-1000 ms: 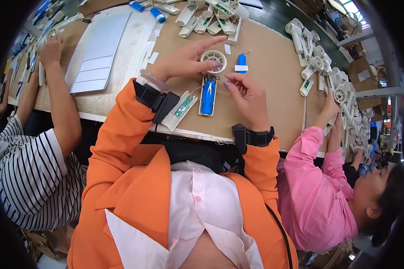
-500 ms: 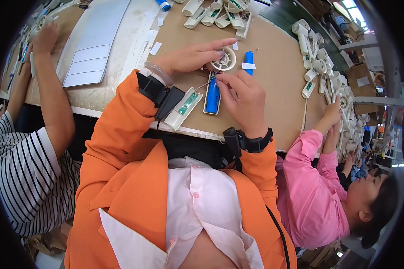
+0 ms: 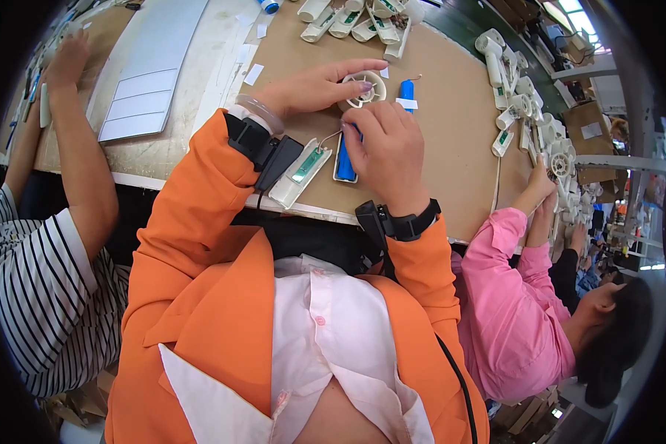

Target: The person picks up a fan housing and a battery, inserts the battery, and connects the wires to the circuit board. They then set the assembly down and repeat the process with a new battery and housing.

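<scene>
My left hand (image 3: 303, 92) reaches across the round end of a white handheld fan housing (image 3: 376, 89), its thumb on the spoked hub and its index finger stretched along the far rim. A blue cylindrical battery (image 3: 345, 161) lies in the housing's handle, which points toward me. My right hand (image 3: 392, 152) curls over the battery's far end, with thumb and fingers drawn together; whatever lies between the fingertips is hidden. Just left of the handle rests a loose white half-shell (image 3: 287, 194) carrying a green circuit board (image 3: 307, 166). A wire runs from that board toward the housing.
Another blue battery (image 3: 407, 90) with a white label lies beyond my right hand. White shells with green boards (image 3: 344, 24) are heaped at the far edge, and more housings (image 3: 525, 107) line the right. White panel (image 3: 144, 89) at left. Co-workers' arms flank both sides.
My right hand has shifted slightly left and turned over, its fingers now folding over the battery's far end. The left hand keeps its place on the fan housing.
</scene>
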Tool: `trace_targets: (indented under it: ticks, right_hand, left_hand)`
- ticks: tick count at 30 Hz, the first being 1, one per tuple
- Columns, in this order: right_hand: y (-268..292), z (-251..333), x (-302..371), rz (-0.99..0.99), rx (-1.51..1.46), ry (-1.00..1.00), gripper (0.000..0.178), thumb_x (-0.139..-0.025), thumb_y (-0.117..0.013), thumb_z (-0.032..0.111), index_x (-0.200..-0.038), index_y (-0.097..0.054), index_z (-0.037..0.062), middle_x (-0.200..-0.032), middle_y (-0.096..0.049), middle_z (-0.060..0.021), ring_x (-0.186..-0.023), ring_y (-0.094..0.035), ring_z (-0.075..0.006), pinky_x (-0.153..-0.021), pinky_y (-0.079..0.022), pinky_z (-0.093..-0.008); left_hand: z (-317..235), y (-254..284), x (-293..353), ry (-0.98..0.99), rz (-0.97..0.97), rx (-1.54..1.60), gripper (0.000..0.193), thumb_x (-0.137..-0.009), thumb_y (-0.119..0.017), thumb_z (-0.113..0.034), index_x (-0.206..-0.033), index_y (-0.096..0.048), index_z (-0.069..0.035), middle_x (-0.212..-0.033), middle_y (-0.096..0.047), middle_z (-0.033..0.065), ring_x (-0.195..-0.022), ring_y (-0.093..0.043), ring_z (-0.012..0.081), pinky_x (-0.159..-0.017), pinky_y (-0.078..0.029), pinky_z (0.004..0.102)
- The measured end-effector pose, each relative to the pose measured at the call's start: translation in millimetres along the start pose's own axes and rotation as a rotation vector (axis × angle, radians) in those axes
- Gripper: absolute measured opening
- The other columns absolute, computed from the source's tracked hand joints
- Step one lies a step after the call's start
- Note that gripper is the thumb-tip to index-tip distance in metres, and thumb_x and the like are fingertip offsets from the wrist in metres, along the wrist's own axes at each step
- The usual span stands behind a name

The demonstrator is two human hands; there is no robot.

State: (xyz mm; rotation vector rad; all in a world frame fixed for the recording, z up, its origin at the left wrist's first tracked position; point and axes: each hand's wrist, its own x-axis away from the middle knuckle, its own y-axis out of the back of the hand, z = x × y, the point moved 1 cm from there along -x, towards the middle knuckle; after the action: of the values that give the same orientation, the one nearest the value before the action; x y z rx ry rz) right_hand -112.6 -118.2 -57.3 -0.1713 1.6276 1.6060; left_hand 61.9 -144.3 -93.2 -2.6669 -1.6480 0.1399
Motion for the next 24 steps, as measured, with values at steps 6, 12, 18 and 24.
trace_targets:
  ticks: [6,12,18,24]
  right_hand:
    - [9.0,-9.4,31.1,-0.015,-0.205,-0.172,0.016,-0.077,-0.071,0.001,-0.091,-0.064,0.0069,-0.082,-0.064,-0.0049,-0.068,-0.057,-0.0181,-0.061,-0.045,-0.0306]
    - [3.3,-15.5,42.1,-0.033,-0.647,-0.76,0.016,-0.081,-0.07,0.001,-0.096,-0.067,0.0032,-0.085,-0.069,-0.0066,-0.062,-0.056,-0.0128,-0.058,-0.044,-0.0248]
    - [7.3,-24.4,37.0,0.057,-0.371,-0.582,0.013,-0.081,-0.07,0.003,-0.094,-0.07,0.0034,-0.083,-0.069,-0.0073,-0.061,-0.057,-0.0142,-0.058,-0.046,-0.0268]
    - [13.0,-25.9,26.4,0.151,-0.185,-0.474,0.013,-0.082,-0.069,0.006,-0.094,-0.071,0.0049,-0.079,-0.067,-0.0074,-0.063,-0.061,-0.0182,-0.059,-0.048,-0.0302]
  left_hand:
    - [0.2,-0.2,-2.8,-0.021,-0.03,-0.129,0.048,-0.102,-0.048,-0.015,-0.149,-0.038,-0.018,-0.114,-0.057,0.0001,-0.095,-0.051,0.0063,-0.087,-0.045,0.0226]
    - [-3.1,-0.5,0.2,-0.114,0.017,-0.163,0.048,-0.101,-0.051,-0.018,-0.148,-0.04,-0.016,-0.123,-0.055,0.0028,-0.101,-0.051,0.0086,-0.09,-0.045,0.0237]
    - [-6.2,-1.5,5.4,-0.127,0.004,-0.36,0.064,-0.087,-0.068,-0.021,-0.145,-0.041,-0.012,-0.134,-0.051,0.0094,-0.115,-0.052,0.0167,-0.099,-0.044,0.03]
    - [-5.9,-2.4,7.7,-0.062,0.077,-0.252,0.074,-0.081,-0.072,-0.012,-0.146,-0.036,-0.012,-0.131,-0.053,0.0085,-0.116,-0.052,0.0174,-0.102,-0.042,0.0318]
